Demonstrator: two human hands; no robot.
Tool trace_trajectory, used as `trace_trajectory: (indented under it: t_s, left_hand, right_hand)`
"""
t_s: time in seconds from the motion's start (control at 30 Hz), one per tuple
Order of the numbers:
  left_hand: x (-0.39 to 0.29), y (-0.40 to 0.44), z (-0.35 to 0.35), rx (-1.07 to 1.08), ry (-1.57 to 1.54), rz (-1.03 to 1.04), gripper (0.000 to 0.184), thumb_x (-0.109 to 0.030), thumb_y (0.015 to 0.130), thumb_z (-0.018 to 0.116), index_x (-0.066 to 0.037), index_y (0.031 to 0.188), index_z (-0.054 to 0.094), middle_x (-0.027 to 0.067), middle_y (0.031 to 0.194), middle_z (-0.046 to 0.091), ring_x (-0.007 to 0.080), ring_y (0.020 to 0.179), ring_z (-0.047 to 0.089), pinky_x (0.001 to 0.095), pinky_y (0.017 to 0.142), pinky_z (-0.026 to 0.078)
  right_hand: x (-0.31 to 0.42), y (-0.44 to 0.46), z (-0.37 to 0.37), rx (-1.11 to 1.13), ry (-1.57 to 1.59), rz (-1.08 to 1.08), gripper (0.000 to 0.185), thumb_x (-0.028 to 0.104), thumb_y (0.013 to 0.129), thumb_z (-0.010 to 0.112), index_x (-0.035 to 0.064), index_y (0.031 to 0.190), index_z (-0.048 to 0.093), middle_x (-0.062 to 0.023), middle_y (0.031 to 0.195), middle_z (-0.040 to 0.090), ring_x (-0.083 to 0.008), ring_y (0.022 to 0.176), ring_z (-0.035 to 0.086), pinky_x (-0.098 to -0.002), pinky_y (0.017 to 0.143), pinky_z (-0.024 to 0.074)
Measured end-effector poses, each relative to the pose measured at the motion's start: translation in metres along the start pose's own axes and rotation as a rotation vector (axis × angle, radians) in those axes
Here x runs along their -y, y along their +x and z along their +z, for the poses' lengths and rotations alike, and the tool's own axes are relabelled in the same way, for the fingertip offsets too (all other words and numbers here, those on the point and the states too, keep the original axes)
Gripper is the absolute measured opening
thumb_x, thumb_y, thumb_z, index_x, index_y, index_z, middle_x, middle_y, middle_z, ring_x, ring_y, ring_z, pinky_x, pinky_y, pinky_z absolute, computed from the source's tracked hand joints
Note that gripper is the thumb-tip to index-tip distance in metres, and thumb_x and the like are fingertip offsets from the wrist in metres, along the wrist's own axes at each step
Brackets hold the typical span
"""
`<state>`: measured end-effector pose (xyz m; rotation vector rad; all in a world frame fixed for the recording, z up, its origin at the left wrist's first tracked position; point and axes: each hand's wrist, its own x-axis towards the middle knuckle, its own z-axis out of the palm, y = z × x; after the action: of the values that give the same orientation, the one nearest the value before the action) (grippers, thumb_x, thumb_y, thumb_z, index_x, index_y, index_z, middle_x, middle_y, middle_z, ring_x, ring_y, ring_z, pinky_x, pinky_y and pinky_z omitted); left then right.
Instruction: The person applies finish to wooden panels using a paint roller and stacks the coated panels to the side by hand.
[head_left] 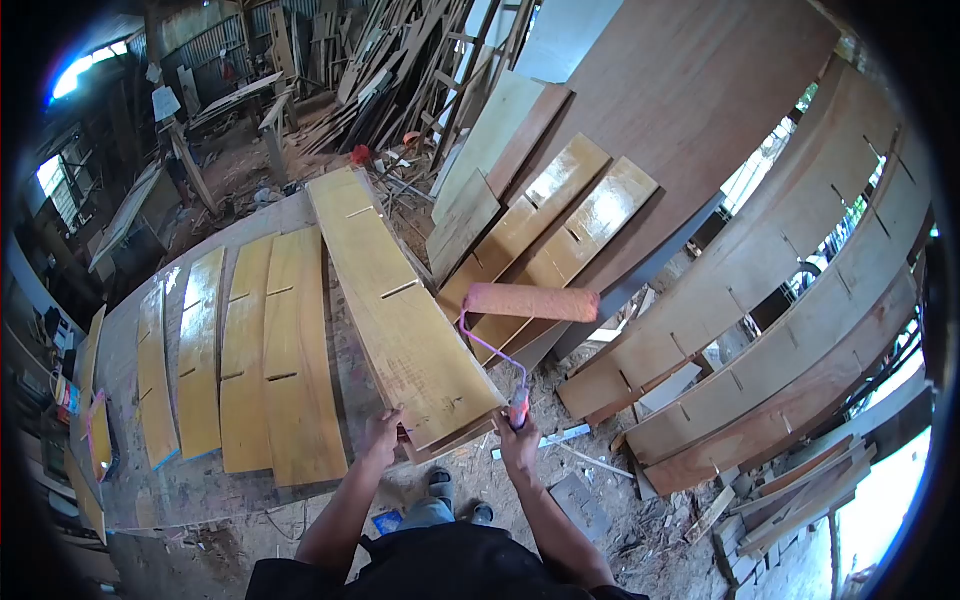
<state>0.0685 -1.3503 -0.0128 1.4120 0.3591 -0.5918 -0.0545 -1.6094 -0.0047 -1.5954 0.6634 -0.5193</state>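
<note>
A long yellow-coated board (400,300) with slots runs away from me, its near end between my hands. At its near left edge, my left hand (382,436) is closed on the board. My right hand (518,440) is wrapped round the handle of a paint roller (532,302), beside the board's near right corner. The roller's orange-pink sleeve is up off the board, to its right. Beneath the board's near end the edge of another board shows. Several coated boards (300,360) lie side by side on the worktable (210,495) at left.
Two glossy boards (600,205) lean against a large brown panel (700,90) ahead. Long slotted planks (720,300) stand at the right. Scrap wood (800,490) lies at the lower right, and a timber pile (385,65) at the back. My feet are on the littered floor.
</note>
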Motion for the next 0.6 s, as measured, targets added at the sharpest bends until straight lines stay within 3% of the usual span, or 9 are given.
trace_trajectory:
  t_s: [0.1,0.13,0.23,0.3,0.37,0.4,0.5,0.53,0.6]
  left_hand:
    - [-0.004,0.002,0.002,0.008,0.027,-0.001,0.035,-0.037,0.104,0.068,-0.003,0.116,0.068,0.0066,0.09,0.072,0.0179,0.07,0.071,0.0328,0.06,0.058]
    - [-0.005,0.002,0.002,0.12,-0.025,0.056,0.033,-0.034,0.103,0.069,-0.004,0.116,0.068,0.0065,0.091,0.072,0.0178,0.073,0.071,0.034,0.063,0.059]
    - [-0.016,-0.005,0.005,0.301,-0.117,0.091,0.03,-0.031,0.103,0.068,-0.004,0.118,0.067,0.0071,0.094,0.071,0.0187,0.078,0.072,0.0363,0.068,0.061]
    - [-0.027,-0.016,0.01,0.371,-0.159,0.053,0.029,-0.029,0.104,0.067,-0.004,0.12,0.066,0.0079,0.097,0.072,0.0198,0.08,0.073,0.0375,0.07,0.062]
    - [-0.045,-0.026,0.014,0.562,-0.223,-0.026,0.028,-0.026,0.105,0.065,-0.004,0.123,0.065,0.0101,0.102,0.071,0.0215,0.085,0.074,0.039,0.077,0.063]
    - [-0.046,-0.021,0.013,0.629,-0.225,-0.031,0.036,-0.032,0.107,0.062,-0.003,0.127,0.063,0.012,0.109,0.072,0.024,0.094,0.075,0.0395,0.081,0.063]
    - [-0.053,-0.008,0.018,0.638,-0.404,-0.031,0.054,-0.047,0.109,0.052,-0.001,0.135,0.058,0.0127,0.117,0.072,0.0247,0.104,0.073,0.0416,0.089,0.062]
    - [-0.06,0.001,0.016,0.637,-0.402,-0.034,0.054,-0.047,0.109,0.052,-0.001,0.135,0.058,0.0127,0.117,0.072,0.0247,0.104,0.073,0.0416,0.089,0.062]
    - [-0.083,0.03,0.018,0.589,-0.673,-0.055,0.068,-0.06,0.109,0.038,-0.001,0.141,0.053,0.0115,0.125,0.071,0.0245,0.111,0.07,0.0444,0.095,0.059]
  right_hand:
    - [0.018,-0.011,0.007,-0.042,0.229,0.06,0.031,0.015,0.093,0.08,-0.0039,0.115,0.068,-0.0085,0.091,0.071,-0.0159,0.084,0.072,-0.0316,0.067,0.0607]
    - [0.015,-0.009,0.006,-0.014,0.244,0.085,0.032,0.013,0.094,0.078,-0.0056,0.117,0.066,-0.012,0.096,0.073,-0.0204,0.087,0.075,-0.035,0.069,0.0644]
    - [0.037,-0.014,0.007,0.004,0.404,0.153,0.021,0.006,0.095,0.076,-0.0021,0.113,0.067,-0.0059,0.093,0.072,-0.0146,0.079,0.071,-0.0295,0.068,0.0617]
    - [0.051,-0.011,0.006,-0.005,0.437,0.188,0.019,0.003,0.094,0.076,-0.0021,0.109,0.066,-0.0072,0.094,0.074,-0.0168,0.079,0.073,-0.0304,0.068,0.062]
    - [0.052,-0.003,0.002,-0.065,0.488,0.065,0.017,0.0,0.091,0.078,-0.0013,0.105,0.067,-0.0077,0.093,0.073,-0.0173,0.078,0.072,-0.0311,0.067,0.0622]
    - [0.06,0.002,-0.002,-0.066,0.496,0.094,0.016,-0.002,0.088,0.079,0.0003,0.099,0.067,-0.0079,0.086,0.072,-0.0174,0.071,0.071,-0.0295,0.061,0.0599]
    - [0.076,0.008,-0.016,-0.068,0.44,0.219,0.019,-0.006,0.085,0.079,0.0011,0.097,0.067,-0.0099,0.085,0.072,-0.0213,0.068,0.073,-0.032,0.062,0.0623]
    - [0.079,0.01,-0.015,-0.091,0.483,0.177,0.017,-0.006,0.084,0.078,0.0016,0.095,0.067,-0.0091,0.082,0.072,-0.0205,0.063,0.071,-0.029,0.053,0.0556]
    - [0.095,0.015,-0.016,-0.124,0.49,0.144,0.018,-0.006,0.083,0.079,0.0022,0.094,0.067,-0.0085,0.081,0.072,-0.02,0.063,0.071,-0.0282,0.05,0.0518]
